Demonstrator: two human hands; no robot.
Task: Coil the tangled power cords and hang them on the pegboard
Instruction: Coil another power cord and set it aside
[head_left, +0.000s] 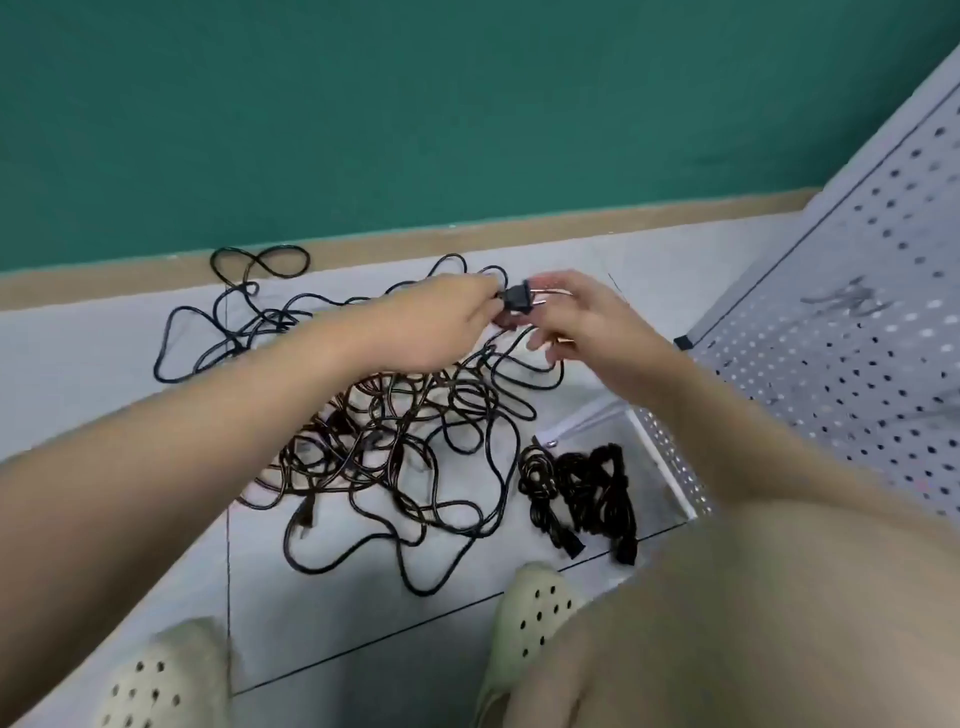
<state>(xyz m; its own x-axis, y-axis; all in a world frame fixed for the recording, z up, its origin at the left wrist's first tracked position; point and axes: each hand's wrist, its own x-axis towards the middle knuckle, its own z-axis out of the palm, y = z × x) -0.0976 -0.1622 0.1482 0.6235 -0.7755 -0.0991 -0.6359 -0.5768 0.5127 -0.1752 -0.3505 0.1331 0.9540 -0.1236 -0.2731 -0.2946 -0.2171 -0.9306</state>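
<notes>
Scrawl on pegboard (852, 291) unreadable

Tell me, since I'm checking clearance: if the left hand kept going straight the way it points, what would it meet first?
The left hand points right, at the black plug it pinches; just beyond is the right hand, probably met first.
</notes>
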